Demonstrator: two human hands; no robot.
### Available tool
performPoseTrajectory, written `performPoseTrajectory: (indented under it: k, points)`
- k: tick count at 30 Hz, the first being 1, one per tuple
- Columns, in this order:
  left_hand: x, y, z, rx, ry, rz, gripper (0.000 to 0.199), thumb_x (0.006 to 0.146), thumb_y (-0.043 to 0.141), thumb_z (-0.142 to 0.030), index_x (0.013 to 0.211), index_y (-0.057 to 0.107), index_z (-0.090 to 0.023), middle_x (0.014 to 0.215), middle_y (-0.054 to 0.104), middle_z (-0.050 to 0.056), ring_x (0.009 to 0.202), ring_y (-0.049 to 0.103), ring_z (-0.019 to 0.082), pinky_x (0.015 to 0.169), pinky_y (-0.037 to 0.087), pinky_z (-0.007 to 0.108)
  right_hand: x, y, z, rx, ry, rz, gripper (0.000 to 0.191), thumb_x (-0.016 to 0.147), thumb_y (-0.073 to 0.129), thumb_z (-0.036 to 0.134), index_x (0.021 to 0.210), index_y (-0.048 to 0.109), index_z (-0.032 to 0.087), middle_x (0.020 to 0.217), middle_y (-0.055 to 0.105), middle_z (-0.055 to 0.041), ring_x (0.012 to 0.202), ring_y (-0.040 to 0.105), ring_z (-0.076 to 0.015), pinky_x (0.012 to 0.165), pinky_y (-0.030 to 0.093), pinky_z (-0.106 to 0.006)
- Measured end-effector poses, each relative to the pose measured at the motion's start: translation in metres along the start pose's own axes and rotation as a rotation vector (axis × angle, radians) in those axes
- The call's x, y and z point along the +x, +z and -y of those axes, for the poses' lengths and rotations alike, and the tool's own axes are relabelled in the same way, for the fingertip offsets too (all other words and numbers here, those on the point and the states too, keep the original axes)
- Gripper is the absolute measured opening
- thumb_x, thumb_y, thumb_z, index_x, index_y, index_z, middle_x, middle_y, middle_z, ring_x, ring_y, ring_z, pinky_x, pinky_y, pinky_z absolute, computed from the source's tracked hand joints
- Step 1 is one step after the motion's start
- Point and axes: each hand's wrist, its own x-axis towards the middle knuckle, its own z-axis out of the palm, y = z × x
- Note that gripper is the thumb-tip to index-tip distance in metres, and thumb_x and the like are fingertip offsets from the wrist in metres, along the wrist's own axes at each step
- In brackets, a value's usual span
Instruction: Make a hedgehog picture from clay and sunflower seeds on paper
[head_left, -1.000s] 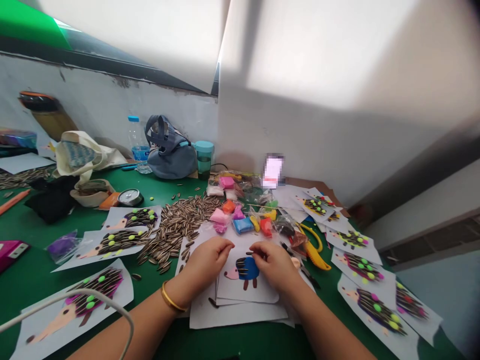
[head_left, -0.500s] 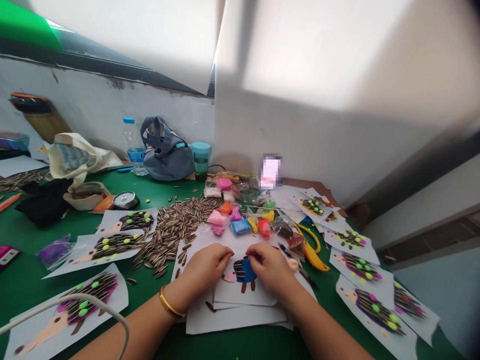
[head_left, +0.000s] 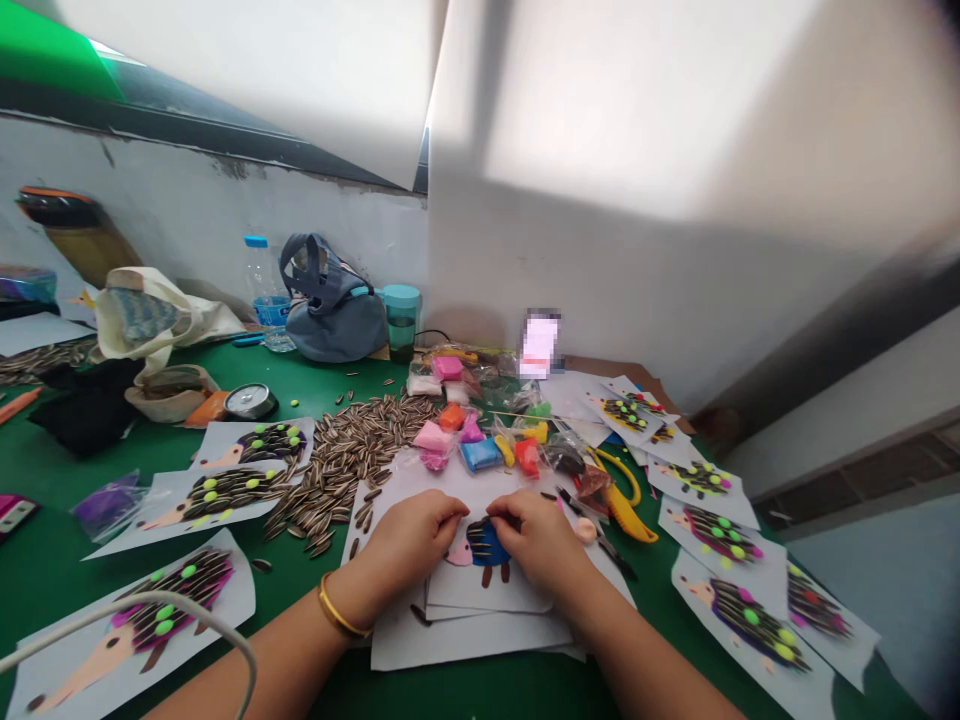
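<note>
A blue clay hedgehog (head_left: 489,543) with a pink face and brown legs lies on stacked white paper (head_left: 487,597), several striped seeds stuck in its back. At its upper left, my left hand (head_left: 421,530) has thumb and forefinger pressed together; anything between them is too small to make out. My right hand (head_left: 534,530) pinches at the hedgehog's back on the right, its fingertips over the blue clay, and what they hold is hidden. A large pile of striped seeds (head_left: 360,440) lies beyond my left hand.
Bagged coloured clay (head_left: 481,455) sits behind the paper. Yellow-handled scissors (head_left: 630,512) and a peach clay ball (head_left: 585,530) are at the right. Finished hedgehog pictures (head_left: 735,535) line both sides. A white cable (head_left: 187,600) crosses the lower left. A blue bag (head_left: 334,320) stands behind.
My right hand has shifted very slightly left over the hedgehog's back. My left hand stays at nearly the same spot, still pinched.
</note>
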Motion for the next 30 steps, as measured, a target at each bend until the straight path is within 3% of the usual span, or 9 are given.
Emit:
performPoseTrajectory:
  k: [13, 30]
  points:
    - [-0.0004, -0.0014, -0.0029, 0.012, 0.013, 0.003, 0.032, 0.090, 0.050, -0.020, 0.111, 0.074, -0.024, 0.104, 0.075, 0.004, 0.098, 0.068, 0.023, 0.086, 0.049, 0.031, -0.0015, -0.0002, 0.0035, -0.013, 0.008, 0.042, 0.025, 0.083, 0.057, 0.012, 0.095, 0.076, 0.022, 0.090, 0.072, -0.0030, 0.083, 0.066, -0.0174, 0.074, 0.048, -0.026]
    - [0.0006, 0.0006, -0.0013, 0.031, 0.023, 0.005, 0.032, 0.091, 0.049, -0.022, 0.111, 0.074, -0.025, 0.103, 0.075, 0.005, 0.096, 0.068, 0.023, 0.084, 0.049, 0.031, -0.0020, 0.0010, 0.0032, -0.211, -0.118, 0.047, 0.021, 0.089, 0.060, 0.011, 0.098, 0.075, 0.023, 0.091, 0.069, -0.0031, 0.089, 0.063, -0.0177, 0.078, 0.044, -0.027]
